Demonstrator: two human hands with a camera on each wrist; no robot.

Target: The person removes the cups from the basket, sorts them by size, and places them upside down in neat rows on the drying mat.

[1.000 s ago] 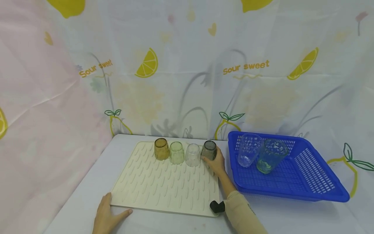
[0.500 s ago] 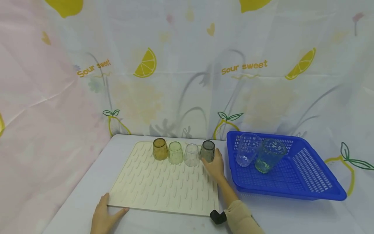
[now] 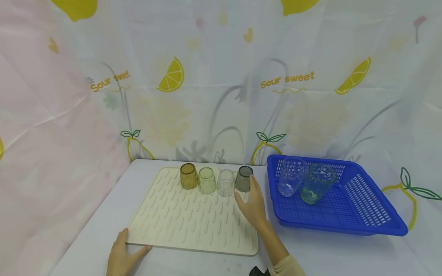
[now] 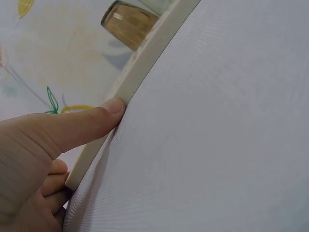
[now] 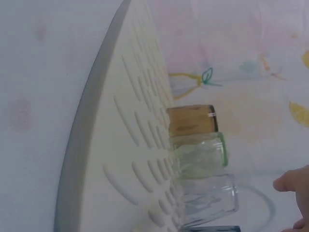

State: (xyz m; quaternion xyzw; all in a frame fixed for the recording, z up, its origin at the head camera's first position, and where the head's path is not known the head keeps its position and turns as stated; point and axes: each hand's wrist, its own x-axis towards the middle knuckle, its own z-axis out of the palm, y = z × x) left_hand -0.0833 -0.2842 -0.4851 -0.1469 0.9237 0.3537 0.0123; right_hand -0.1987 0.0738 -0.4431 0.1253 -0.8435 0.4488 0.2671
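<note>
A cream ridged draining mat (image 3: 193,222) lies on the white table. Along its back edge stand an amber glass (image 3: 188,177), a pale green glass (image 3: 207,181), a clear glass (image 3: 226,184) and a smoky grey glass (image 3: 243,179) in a row, narrower ends up. My right hand (image 3: 253,205) is just in front of the grey glass, thumb and fingers spread, holding nothing. In the right wrist view only part of this hand shows at the right edge. My left hand (image 3: 121,255) rests on the mat's front left corner, thumb (image 4: 91,123) straight against the front edge.
To the right of the mat is a blue plastic basket (image 3: 376,203). Inside it lean a tall clear glass (image 3: 291,178) and a blue-green glass (image 3: 317,186). A lemon-print cloth (image 3: 221,76) hangs behind the table.
My right hand has let go of the grey glass and drawn back toward me, its fingers spreading. The grey glass stays in the row. My left hand remains at the mat's corner.
</note>
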